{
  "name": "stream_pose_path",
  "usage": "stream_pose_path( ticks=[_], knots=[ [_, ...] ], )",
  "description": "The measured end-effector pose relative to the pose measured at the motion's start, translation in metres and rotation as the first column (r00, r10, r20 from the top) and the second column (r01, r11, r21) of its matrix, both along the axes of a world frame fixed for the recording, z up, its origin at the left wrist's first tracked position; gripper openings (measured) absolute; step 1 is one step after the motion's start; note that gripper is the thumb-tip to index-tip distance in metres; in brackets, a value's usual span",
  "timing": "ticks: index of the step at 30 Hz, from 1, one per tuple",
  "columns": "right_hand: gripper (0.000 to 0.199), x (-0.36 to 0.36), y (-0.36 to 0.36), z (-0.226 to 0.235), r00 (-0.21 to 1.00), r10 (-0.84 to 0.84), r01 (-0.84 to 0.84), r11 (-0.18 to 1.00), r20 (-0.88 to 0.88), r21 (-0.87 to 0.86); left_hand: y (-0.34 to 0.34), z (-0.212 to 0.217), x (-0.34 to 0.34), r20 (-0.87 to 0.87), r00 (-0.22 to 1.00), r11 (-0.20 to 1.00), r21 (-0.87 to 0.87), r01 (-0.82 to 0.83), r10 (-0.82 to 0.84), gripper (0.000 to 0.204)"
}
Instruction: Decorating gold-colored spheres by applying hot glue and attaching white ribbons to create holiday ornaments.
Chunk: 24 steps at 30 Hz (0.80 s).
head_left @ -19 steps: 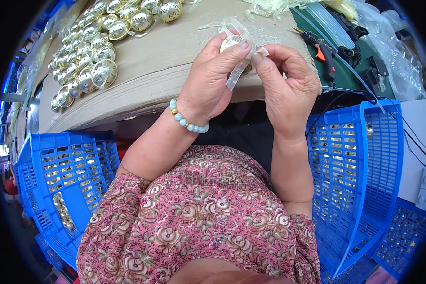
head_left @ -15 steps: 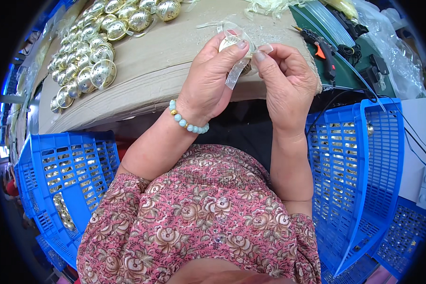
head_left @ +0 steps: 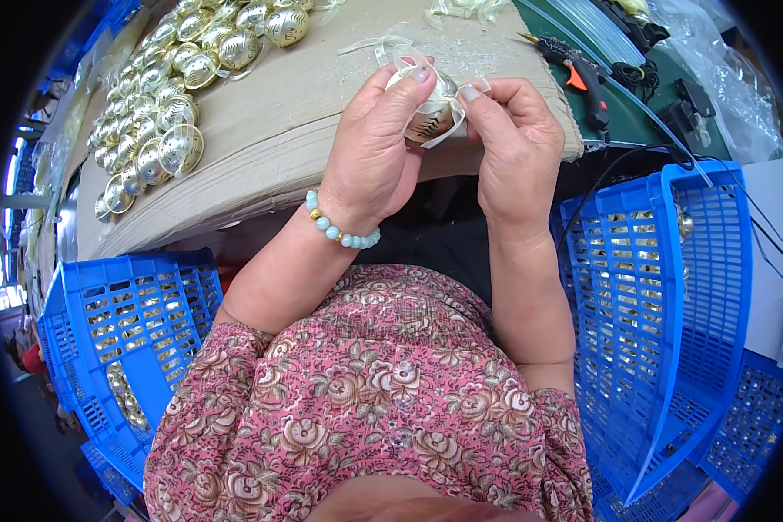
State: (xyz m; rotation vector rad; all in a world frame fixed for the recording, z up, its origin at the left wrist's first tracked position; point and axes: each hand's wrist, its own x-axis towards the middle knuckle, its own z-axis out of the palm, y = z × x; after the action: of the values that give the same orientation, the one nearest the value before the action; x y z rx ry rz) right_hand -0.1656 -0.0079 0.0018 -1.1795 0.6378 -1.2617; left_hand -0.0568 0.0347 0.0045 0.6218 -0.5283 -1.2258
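Note:
A shiny gold ball ornament (head_left: pixel 427 122) with dark markings is gripped in my left hand (head_left: pixel 370 130), just over the table's near edge. Sheer pale ribbon (head_left: pixel 451 130) is gathered at the ball's top and curves down its side. The thumb and forefinger of my right hand (head_left: pixel 522 143) pinch the ribbon close to the ball. My left fingers hide part of the ball, and whether the ribbon is knotted cannot be made out.
Many gold balls (head_left: pixel 170 113) with ribbons cover the cardboard-topped table (head_left: pixel 287 113) at left. At right lie a black-and-orange hot glue gun (head_left: pixel 588 91), clear glue sticks (head_left: pixel 587 35) and cables. Blue crates (head_left: pixel 139 304) holding gold balls flank me, another crate (head_left: pixel 635 322) on the right.
The ball has turned, so more of its marked side shows. The ribbon end that hung straight below my hands now curves beside the ball. Both hands keep their grip.

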Motion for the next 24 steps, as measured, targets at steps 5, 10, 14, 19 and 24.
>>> stream_pose_path(
  ticks=[5,10,14,19,24],
  knots=[
    [0.005,0.004,0.0,-0.003,0.993,-0.116,0.117,0.989,0.008,-0.089,-0.005,-0.004,-0.003,0.006,0.998,0.997,0.053,-0.062,0.062,0.024],
    [0.004,0.006,-0.002,-0.003,0.994,-0.089,0.089,0.996,0.057,-0.004,-0.006,-0.007,-0.001,0.018,0.999,0.996,0.071,-0.048,0.046,0.021],
    [0.006,0.004,-0.006,0.001,0.977,0.09,-0.12,0.981,0.192,0.15,-0.006,-0.006,0.003,-0.001,1.0,0.997,0.072,-0.022,0.022,0.021],
    [0.03,-0.004,-0.007,-0.009,0.996,0.084,-0.084,0.989,-0.005,-0.126,-0.013,-0.012,0.009,-0.021,0.999,1.0,-0.003,0.027,-0.027,0.026],
    [0.061,-0.006,-0.004,-0.022,0.867,-0.404,0.182,0.801,-0.291,-0.571,-0.01,0.002,-0.011,-0.002,0.963,0.956,-0.121,0.268,-0.27,0.042]
  ],
)
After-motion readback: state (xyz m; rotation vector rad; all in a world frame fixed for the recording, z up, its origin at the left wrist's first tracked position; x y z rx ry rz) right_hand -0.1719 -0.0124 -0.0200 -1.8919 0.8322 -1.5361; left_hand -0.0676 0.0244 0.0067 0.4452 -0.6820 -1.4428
